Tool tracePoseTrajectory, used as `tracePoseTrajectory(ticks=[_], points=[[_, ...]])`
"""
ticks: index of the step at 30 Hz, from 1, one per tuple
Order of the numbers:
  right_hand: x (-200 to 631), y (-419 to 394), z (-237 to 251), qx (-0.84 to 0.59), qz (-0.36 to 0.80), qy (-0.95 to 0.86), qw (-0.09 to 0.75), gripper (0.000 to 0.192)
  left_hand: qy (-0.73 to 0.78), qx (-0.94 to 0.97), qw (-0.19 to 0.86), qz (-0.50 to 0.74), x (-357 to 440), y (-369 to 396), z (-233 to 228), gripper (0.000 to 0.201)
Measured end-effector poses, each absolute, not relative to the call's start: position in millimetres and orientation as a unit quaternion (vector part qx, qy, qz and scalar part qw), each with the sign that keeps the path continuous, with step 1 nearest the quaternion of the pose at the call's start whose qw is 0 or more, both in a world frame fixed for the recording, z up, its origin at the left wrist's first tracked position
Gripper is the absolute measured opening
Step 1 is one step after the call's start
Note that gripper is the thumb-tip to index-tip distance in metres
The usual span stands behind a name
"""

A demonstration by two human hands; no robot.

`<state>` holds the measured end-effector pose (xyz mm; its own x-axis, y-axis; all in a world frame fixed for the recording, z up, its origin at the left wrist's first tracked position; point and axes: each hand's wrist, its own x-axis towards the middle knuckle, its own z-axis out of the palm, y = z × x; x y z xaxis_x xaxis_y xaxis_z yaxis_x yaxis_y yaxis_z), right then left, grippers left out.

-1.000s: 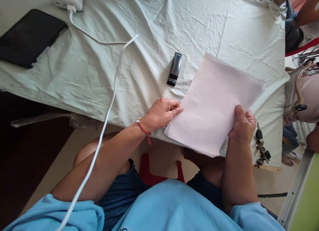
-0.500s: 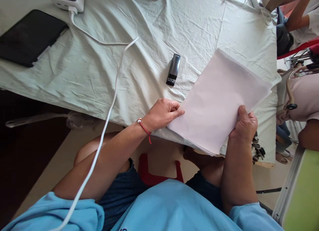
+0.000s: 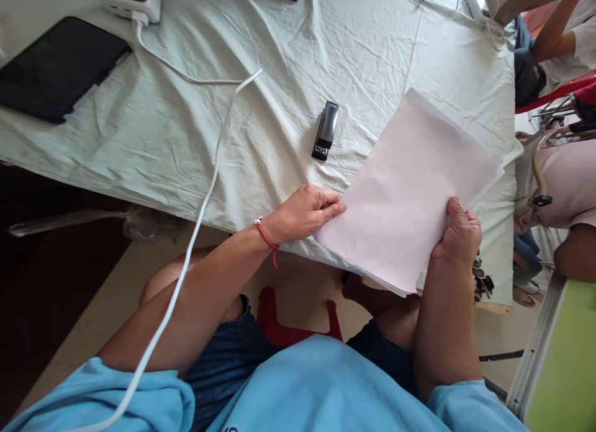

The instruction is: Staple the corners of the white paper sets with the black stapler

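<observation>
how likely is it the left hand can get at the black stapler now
Probably yes: the black stapler lies just beyond the left hand with only cloth between, though that hand would likely first have to release the paper stack.

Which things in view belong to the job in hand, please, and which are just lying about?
In the job: paper stack, held in left hand and right hand; black stapler, probably, lying nearby.
Apparently lying about: black tablet; white box with plugged-in white cable; partly hidden keys.
</observation>
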<state>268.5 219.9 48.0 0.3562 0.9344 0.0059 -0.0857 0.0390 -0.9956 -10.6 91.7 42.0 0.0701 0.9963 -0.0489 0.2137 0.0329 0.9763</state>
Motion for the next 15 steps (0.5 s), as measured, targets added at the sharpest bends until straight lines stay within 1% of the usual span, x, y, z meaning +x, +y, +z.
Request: tracePoseTrajectory(ticks=[4,8,10,13,15], points=[[267,216,46,-0.543,0.434,-0.409,0.592,0.029,0.548,0.531,0.48,0.433,-10,92,39,0.037],[264,210,44,-0.542,0.445,-0.413,0.581,0.04,0.512,0.466,0.528,0.492,-6,91,37,0.031],[261,207,45,-0.539,0.459,-0.413,0.573,0.041,0.47,0.411,0.583,0.52,-2,90,38,0.036],[256,204,47,-0.53,0.475,-0.424,0.56,0.041,0.392,0.296,0.684,0.54,3,90,40,0.051],[254,202,48,-0.522,0.484,-0.437,0.549,0.04,0.36,0.231,0.73,0.533,5,90,41,0.052]])
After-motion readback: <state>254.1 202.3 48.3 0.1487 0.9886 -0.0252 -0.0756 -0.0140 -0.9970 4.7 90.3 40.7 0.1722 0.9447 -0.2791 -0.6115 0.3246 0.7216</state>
